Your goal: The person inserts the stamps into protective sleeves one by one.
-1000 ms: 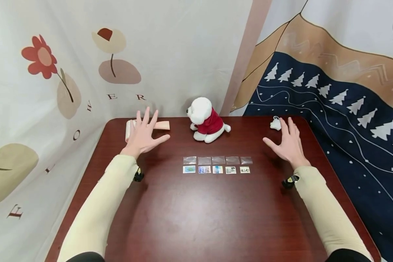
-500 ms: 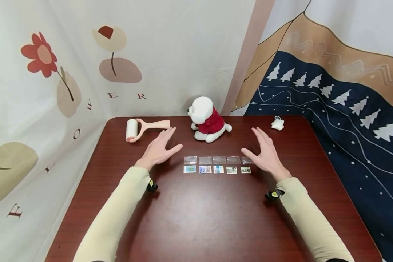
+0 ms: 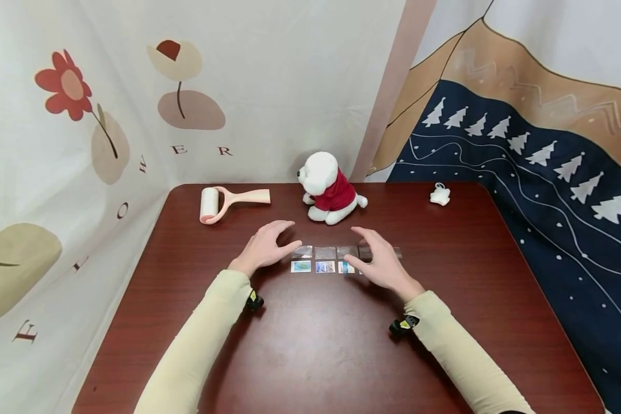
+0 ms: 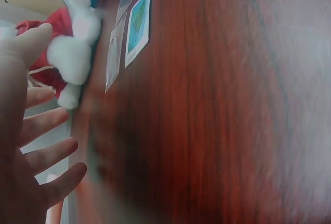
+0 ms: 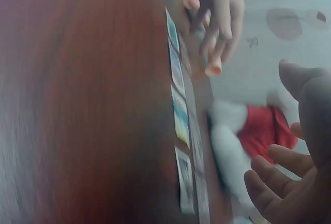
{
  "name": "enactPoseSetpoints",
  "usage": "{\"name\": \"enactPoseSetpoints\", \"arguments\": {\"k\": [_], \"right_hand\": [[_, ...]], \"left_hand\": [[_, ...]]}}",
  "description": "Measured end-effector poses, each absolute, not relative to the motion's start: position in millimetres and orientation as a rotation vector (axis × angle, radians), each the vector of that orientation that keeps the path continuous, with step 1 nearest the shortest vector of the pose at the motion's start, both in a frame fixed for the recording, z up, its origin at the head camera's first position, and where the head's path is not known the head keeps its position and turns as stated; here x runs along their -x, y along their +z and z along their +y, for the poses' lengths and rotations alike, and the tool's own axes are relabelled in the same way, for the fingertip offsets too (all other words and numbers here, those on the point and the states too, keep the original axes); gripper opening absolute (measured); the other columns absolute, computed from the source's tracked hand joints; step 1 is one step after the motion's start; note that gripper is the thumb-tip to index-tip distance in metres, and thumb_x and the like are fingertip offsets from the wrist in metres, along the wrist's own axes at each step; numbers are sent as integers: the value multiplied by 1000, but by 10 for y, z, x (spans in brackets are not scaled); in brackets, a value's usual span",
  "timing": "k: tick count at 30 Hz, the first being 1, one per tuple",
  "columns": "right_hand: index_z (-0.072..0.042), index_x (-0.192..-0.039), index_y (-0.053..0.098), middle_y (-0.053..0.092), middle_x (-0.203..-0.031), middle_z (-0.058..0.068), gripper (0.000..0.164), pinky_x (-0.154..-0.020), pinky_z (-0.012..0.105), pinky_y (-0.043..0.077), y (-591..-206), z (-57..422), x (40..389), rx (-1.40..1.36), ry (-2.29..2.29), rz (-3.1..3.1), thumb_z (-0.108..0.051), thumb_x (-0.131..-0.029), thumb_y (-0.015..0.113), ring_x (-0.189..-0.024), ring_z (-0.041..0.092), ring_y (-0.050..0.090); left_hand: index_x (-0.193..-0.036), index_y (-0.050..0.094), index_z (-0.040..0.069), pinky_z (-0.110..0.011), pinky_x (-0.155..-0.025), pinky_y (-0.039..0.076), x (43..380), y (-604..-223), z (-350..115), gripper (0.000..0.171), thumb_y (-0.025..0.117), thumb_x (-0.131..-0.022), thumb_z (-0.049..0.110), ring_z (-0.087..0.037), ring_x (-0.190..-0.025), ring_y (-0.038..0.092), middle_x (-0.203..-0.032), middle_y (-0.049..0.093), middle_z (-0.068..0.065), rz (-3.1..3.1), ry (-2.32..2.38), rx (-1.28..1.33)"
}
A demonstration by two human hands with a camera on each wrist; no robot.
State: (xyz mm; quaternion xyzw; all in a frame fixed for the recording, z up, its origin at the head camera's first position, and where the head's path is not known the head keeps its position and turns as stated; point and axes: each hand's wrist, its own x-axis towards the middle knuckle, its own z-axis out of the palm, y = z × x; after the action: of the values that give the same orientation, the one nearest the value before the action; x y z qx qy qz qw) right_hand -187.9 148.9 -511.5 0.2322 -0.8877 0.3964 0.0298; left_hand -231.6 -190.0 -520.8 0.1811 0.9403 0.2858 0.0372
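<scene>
Several small stamps (image 3: 301, 266) lie in a row across the middle of the table, with a matching row of clear plastic sleeves (image 3: 325, 253) just behind them. My left hand (image 3: 264, 247) hovers at the left end of the rows, fingers spread and holding nothing; its thumb tip is close to the first sleeve. Over the right part of the rows is my right hand (image 3: 385, 261), relaxed and holding nothing, hiding some stamps and sleeves. The left wrist view shows the leftmost stamp (image 4: 138, 25) beside its sleeve (image 4: 115, 56). A black-and-white stamp (image 5: 184, 180) shows in the right wrist view.
At the back of the dark red table (image 3: 310, 356) sits a white plush dog (image 3: 333, 192) in a red top. A pink-handled lint roller (image 3: 233, 199) lies back left. Back right is a small white star-shaped object (image 3: 440, 195) with a loop. Printed curtains hang behind.
Both hands have come inward and nearer the body, from beside the lint roller and white object to the stamp rows. The lint roller is uncovered; the right hand now covers some stamps.
</scene>
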Motion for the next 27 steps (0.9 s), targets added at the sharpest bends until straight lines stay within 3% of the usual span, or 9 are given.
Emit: {"name": "enactPoseSetpoints", "arguments": {"k": [4,9,13,20,27], "right_hand": [[-8,-147,56,63,-139,15,62,-94,47,56,-5153,1300,1828,-792,1215,-2716,-30,-94,80,-112,32,66],[-4,-137,64,69,-122,17,50,-74,35,56,-5185,1086,1776,-862,1245,-2707,-25,-95,80,-89,23,68],[-2,-134,66,70,-116,16,47,-71,31,51,-5203,949,1749,-892,1265,-2714,-23,-95,80,-79,18,66],[-2,-132,66,72,-119,14,45,-75,30,53,-5244,737,1748,-885,1302,-2726,-20,-93,82,-70,4,61],[-4,-129,67,74,-120,10,43,-69,28,53,-5248,559,1730,-759,1289,-2757,-15,-91,83,-63,3,60]], "left_hand": [[-148,61,13,-52,-117,40,2300,-5247,-1833,66,69,-97,55,-32,-142,50,-150,59,-8,2872,875,-608],[-143,65,11,-51,-115,42,2288,-5281,-1769,57,70,-98,47,-33,-136,54,-144,63,-9,2874,862,-641],[-140,67,10,-52,-113,44,2292,-5279,-1738,53,72,-98,42,-34,-132,56,-139,67,-10,2864,883,-659],[-133,71,10,-48,-109,46,2345,-5308,-1719,42,75,-99,33,-28,-121,63,-126,74,-5,2849,893,-745],[-129,74,13,-45,-105,49,2378,-5331,-1713,35,79,-96,25,-24,-114,67,-120,76,-1,2814,901,-768]]}}
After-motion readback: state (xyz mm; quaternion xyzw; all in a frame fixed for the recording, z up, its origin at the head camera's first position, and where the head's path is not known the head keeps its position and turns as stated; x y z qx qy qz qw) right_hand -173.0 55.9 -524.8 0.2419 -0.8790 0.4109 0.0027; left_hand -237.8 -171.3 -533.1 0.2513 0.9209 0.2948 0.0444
